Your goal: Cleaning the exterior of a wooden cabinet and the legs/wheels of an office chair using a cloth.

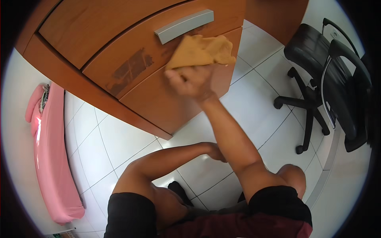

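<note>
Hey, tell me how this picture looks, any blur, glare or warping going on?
In the head view, the right hand on the yellow cloth looks slightly blurred; in that same view, seams between the floor tiles bend toward the rim, the corners go black, and a white glare streak marks the pink cover.

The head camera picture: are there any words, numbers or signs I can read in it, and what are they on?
None that I can read.
Dark patch on the wooden drawer front: worn marks, no letters I can make out.
Yellow cloth under the right hand: no readable words.
Colourful thing at the bottom left edge: too small and cut off to tell.
</note>
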`<state>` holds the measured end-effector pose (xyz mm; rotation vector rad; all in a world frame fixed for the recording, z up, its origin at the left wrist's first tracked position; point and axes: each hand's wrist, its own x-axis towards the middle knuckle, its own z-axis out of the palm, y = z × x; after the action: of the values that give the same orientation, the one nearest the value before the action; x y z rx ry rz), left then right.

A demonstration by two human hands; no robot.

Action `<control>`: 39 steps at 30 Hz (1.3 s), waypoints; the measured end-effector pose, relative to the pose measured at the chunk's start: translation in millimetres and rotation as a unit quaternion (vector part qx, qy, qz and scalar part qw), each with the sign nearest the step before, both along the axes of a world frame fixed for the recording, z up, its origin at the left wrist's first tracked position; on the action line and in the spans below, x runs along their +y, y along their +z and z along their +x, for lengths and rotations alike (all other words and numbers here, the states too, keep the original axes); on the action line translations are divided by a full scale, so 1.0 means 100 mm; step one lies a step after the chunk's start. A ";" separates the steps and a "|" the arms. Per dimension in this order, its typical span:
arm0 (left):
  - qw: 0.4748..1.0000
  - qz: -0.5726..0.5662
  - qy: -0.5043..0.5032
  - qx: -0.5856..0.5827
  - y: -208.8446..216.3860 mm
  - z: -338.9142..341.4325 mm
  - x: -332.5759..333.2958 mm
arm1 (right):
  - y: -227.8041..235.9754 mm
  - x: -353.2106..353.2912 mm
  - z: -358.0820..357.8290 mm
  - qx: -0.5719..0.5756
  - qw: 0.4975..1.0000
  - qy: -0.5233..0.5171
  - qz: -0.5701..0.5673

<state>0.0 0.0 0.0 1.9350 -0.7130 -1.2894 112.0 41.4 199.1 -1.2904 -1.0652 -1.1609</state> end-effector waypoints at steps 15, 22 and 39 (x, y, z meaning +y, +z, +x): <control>0.991 0.109 -0.071 -0.029 -0.01 0.03 0.03 | -0.49 0.23 -0.38 0.259 0.958 0.002 0.120; 0.997 -0.046 0.065 -0.016 -0.45 0.04 0.02 | 0.05 0.22 -0.64 0.116 0.983 0.124 0.063; 0.986 0.011 -0.006 -0.165 0.07 0.21 0.22 | 1.54 0.67 -0.59 -0.163 0.980 0.105 -0.044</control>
<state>21.3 21.6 7.2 2.1920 -0.8767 -0.9949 53.4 108.1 353.4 -1.0440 -1.4719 -1.1975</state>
